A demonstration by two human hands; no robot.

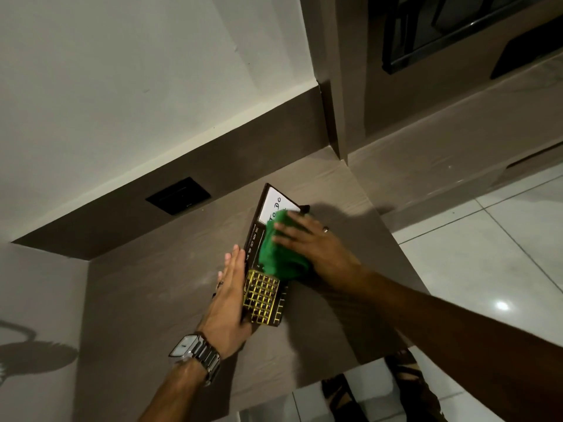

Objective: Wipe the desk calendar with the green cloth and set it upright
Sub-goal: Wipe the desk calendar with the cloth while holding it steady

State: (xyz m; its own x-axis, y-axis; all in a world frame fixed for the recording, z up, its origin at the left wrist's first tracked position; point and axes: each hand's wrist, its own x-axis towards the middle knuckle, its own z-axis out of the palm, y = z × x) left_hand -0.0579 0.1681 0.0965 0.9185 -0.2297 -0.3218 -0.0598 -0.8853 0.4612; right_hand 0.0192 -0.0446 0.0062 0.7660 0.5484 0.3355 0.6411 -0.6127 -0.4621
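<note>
The dark brown desk calendar (pixel 261 292) lies flat on the brown desk top (pixel 158 287). It has month names along one edge, a gold grid of squares at its near end and a white "To Do" panel at its far end. My right hand (pixel 313 245) presses the green cloth (pixel 278 254) down on the calendar's middle, fingers spread over the cloth. My left hand (pixel 230 295) lies flat with fingers straight, braced against the calendar's left edge. A watch sits on my left wrist.
A black socket plate (pixel 178 195) is set in the brown back panel behind the desk. The desk's right edge drops to a white tiled floor (pixel 493 263). My feet (pixel 405 379) show below the desk's near edge. A brown cabinet column (pixel 341 86) stands at the back right.
</note>
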